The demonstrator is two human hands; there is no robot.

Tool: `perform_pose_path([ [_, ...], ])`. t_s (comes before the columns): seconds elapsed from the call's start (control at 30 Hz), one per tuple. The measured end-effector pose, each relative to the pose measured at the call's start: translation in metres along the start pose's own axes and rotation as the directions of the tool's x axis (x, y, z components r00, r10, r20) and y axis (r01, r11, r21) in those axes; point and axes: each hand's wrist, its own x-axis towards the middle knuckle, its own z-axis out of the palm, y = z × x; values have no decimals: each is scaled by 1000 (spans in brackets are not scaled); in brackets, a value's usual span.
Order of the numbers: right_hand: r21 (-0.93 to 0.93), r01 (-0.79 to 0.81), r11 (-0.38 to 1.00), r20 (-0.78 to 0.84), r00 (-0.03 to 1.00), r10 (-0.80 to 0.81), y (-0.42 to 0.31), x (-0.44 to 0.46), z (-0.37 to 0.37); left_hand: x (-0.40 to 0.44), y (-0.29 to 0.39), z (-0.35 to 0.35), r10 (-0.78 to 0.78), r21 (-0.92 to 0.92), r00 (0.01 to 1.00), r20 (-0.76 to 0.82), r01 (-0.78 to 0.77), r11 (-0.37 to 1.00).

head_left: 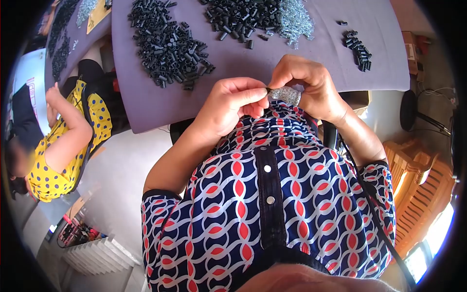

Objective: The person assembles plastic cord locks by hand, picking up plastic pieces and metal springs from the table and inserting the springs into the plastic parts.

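My left hand [238, 100] is closed in a pinch, thumb against forefinger, on a small dark piece [268, 90] mostly hidden by the fingertips. My right hand [311, 87] meets it there, its thumb and forefinger bent down to the same spot. Under the right fingers shows a silvery, glittering clump [287, 95], held against the palm; its single parts are too small to make out. Both hands are above my lap at the table's near edge. Beyond them lie a pile of short black tubes [170, 53] and a heap of small clear, shiny pieces [296, 24].
The cloth-covered table [272, 63] also bears another black tube pile [238, 19] and a small group of black pieces [359, 51] at right. A co-worker in yellow dotted clothing [73, 141] sits at left. A wooden chair [418, 190] stands at right.
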Motion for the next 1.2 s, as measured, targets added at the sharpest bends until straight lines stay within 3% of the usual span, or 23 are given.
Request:
perform_pose_path([
  [0.07, -103, 111, 989, 39, 993, -107, 0, 1, -2, 1, -2, -2, -25, -34, 1000, 9, 25, 999],
  [0.2, -251, 139, 958, 48, 990, -131, -4, 0, 2, 2, -3, 0, -10, -24, 1000, -26, 10, 1000],
  [0.3, -221, 121, 968, -24, 991, -130, -4, 1, 3, 4, -1, 1, -10, -78, 1000, 15, 11, 997],
  [0.37, 90, -35, 995, 1, 999, 35, 1, -1, 1, -1, 0, 8, 137, 268, 990, -27, -125, 955],
  [0.4, 92, -35, 995, -1, 999, 36, 3, -1, 1, -2, 1, 8, 162, 350, 987, 11, -156, 924],
  [0.43, 127, -38, 991, 26, 999, 35, 5, -2, 0, -1, 2, 7, 159, 351, 987, 11, -153, 924],
  [0.53, 102, -5, 995, 51, 999, 0, 5, -2, -3, 6, 4, 1, -37, 61, 995, 95, 31, 998],
  [0.63, -31, 39, 999, 22, 999, -38, 2, -1, -7, 12, 3, 0, 4, -34, 998, 69, -2, 999],
  [0.67, -97, 41, 994, 2, 999, -41, 1, -1, -8, 13, 3, 2, 39, 1, 998, 48, -39, 999],
  [0.73, 15, 57, 998, 7, 998, -57, 5, -2, -7, 12, 6, 7, 95, 50, 995, 24, -96, 994],
  [0.8, 248, -76, 966, -47, 995, 91, 2, -4, -5, 9, 9, 10, 148, 98, 989, -4, -147, 984],
  [0.87, 256, -99, 962, -33, 993, 111, 0, -5, -9, 7, 11, 11, 258, 165, 965, -41, -248, 955],
  [0.93, -111, 23, 994, -73, 997, -31, 1, -5, -15, 6, 13, 12, 278, 210, 959, -47, -263, 942],
  [0.97, -110, 24, 994, -77, 996, -33, -2, -5, -14, 6, 13, 14, 288, 211, 955, -70, -269, 940],
  [1.03, -502, 61, 863, -56, 993, -103, -13, -4, -7, 6, 11, 17, 296, 213, 951, -87, -272, 938],
  [1.1, -550, 103, 829, -97, 978, -186, -8, 0, 3, 9, 9, 20, 322, 157, 937, -135, -301, 941],
  [1.2, -714, 195, 673, -49, 944, -326, -3, 8, 6, 14, 5, 20, 319, 121, 937, -142, -303, 945],
])
